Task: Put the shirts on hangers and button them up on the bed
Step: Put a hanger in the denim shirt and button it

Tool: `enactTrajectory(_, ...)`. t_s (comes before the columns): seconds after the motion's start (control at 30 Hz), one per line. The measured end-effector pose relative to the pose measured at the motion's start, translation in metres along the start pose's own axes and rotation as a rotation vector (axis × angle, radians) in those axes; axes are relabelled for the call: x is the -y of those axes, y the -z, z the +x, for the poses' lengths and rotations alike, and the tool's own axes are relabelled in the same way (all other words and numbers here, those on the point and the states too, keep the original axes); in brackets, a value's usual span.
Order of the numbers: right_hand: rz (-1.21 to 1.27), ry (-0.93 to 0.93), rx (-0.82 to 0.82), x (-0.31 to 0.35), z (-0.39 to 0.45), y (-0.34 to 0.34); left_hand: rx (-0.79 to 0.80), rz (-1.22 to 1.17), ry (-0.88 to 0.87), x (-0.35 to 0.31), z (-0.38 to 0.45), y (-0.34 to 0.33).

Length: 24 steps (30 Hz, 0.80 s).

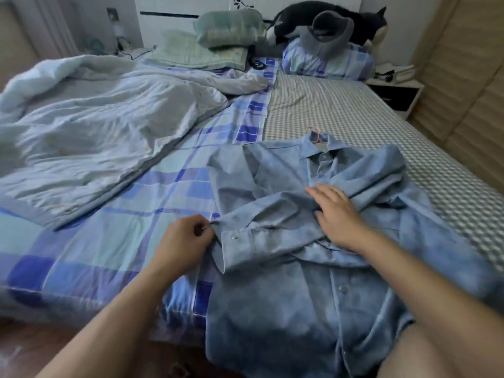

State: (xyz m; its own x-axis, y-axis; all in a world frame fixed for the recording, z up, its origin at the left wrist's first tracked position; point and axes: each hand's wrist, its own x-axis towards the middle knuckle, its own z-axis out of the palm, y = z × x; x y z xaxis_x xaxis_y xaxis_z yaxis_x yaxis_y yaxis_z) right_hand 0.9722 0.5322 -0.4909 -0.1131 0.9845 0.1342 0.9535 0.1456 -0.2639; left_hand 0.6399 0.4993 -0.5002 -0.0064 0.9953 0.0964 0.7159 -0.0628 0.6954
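currently on the bed [169, 203]: one blue shirt [294, 301], lying front up near the foot edge, collar toward the headboard, a pink hanger [316, 131] hook showing just above the collar. both sleeves are folded across the chest. my left hand [182, 241] has its fingers curled, pinching the edge of the sleeve cuff [234, 248] at the shirt's left side. my right hand [332, 211] lies flat on the crossed sleeves, fingers straight and together, gripping nothing. beyond the shirt: a rumpled pale duvet [95, 132] on the left half of the bed, green pillows [226, 28] at the head, a checked sheet [341, 110] on the right half, a dark plush toy [321, 20] on a plaid pillow [327, 64].
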Motion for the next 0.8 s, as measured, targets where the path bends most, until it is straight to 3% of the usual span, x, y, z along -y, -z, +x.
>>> enactTrajectory(0.07, 0.151, 0.079, -0.180, 0.008, -0.023, -0.008, -0.055, -0.071, -0.012, 0.006, -0.001, 0.001)
enactTrajectory(0.17, 0.299, 0.247, -0.334, 0.037, -0.048, -0.006, -0.024, -0.001, -0.220, 0.014, -0.010, -0.001)
enactTrajectory(0.3, 0.288, 0.469, -0.284, 0.074, -0.061, -0.016, -0.231, 0.149, -0.630, 0.011, -0.002, -0.003)
enactTrajectory(0.37, 0.224, 0.546, -0.234, 0.077, -0.061, -0.027, -0.266, 0.121, -0.727, 0.007, 0.006, -0.001)
enactTrajectory(0.57, 0.065, 0.619, -0.285, 0.096, -0.064, -0.043, -0.025, -0.204, -0.234, 0.003, 0.012, 0.001)
enactTrajectory(0.8, -0.059, 0.497, -0.315, 0.117, -0.062, -0.057, -0.028, -0.434, -0.111, -0.009, 0.014, 0.003)
